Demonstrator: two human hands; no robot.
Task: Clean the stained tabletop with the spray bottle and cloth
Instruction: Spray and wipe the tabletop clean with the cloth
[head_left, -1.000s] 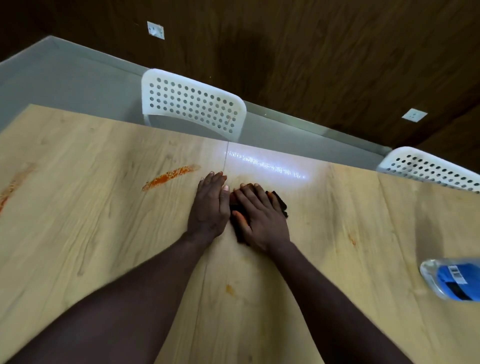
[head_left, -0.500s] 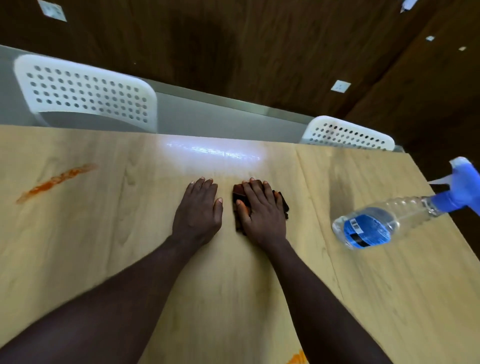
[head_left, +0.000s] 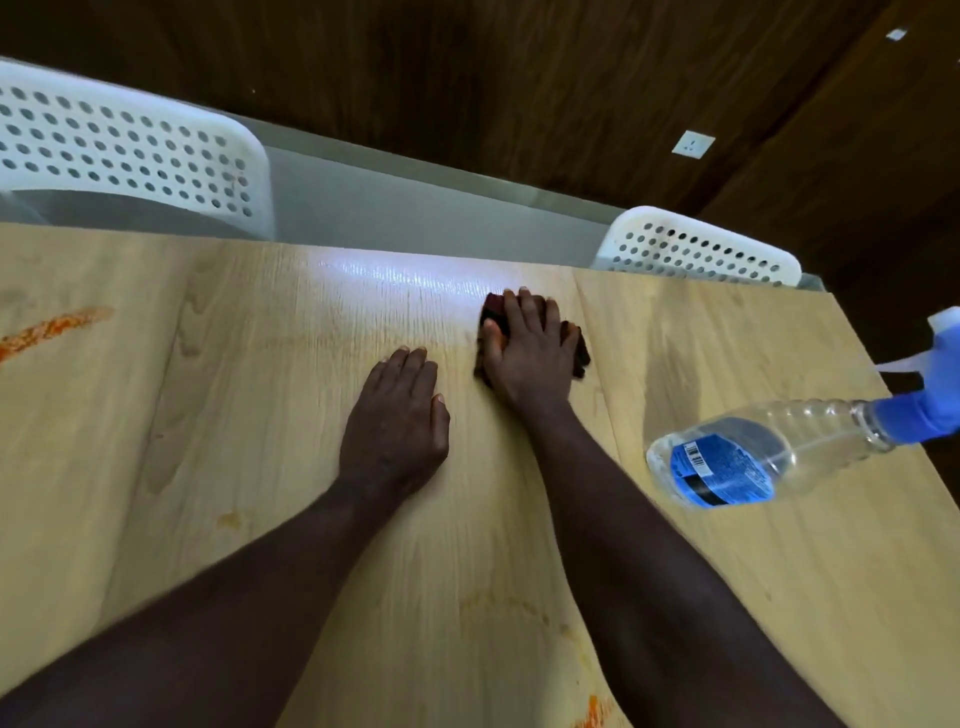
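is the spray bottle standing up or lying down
Lying down. The spray bottle rests lengthwise on the tabletop, clear body flat against the wood, its blue trigger head pointing toward the right edge.

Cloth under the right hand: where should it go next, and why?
Probably slide the cloth leftward across the tabletop toward the orange streak. The right hand presses it flat near the far edge, where the wood looks mostly clean, while that streak lies unwiped far to the left.

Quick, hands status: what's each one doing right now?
Left hand: open, flat on the tabletop, holding nothing.
Right hand: open, fingers straight, pressing the dark cloth.
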